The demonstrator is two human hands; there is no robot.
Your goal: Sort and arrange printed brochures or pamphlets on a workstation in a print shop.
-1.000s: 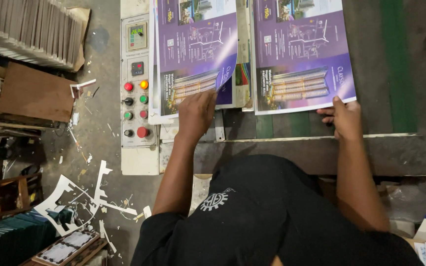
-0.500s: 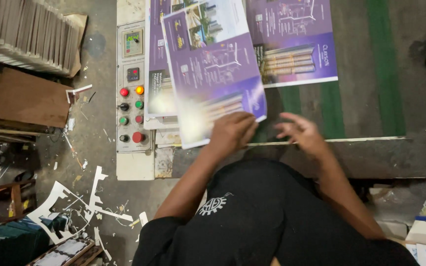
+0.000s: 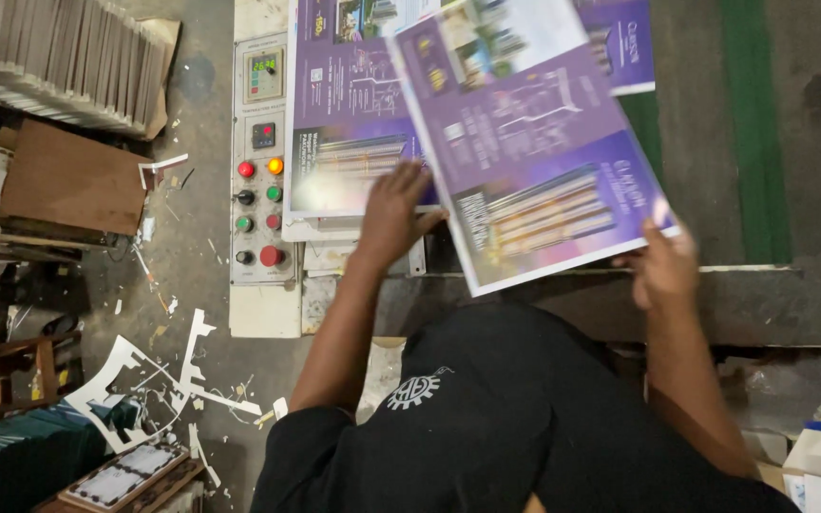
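The purple printed sheet is now lying tilted across the machine table, its near edge hanging out over the table's front lip. A second ago it was lying square on the stack at the left; half a second ago it was lifting off that stack, and it is now travelling to the right, well clear of where it began.

The right hand is gripping the sheet's lower right corner, fingers closed on the edge. The left hand is resting open, fingers spread, on the stack of matching sheets, touching the moving sheet's left edge. A second ago the two hands were apart, each on a separate sheet; they are now working one sheet between them.

A second printed sheet is lying further back on the table, partly covered by the moving one. It is sitting beside the green belt strip.

The control panel, with its red, green and yellow buttons, is standing just left of the stack and neither hand is touching it.

Judgement: the top sheet is being peeled from the stack and carried over towards the right-hand position. White card offcuts are lying on the floor at lower left.
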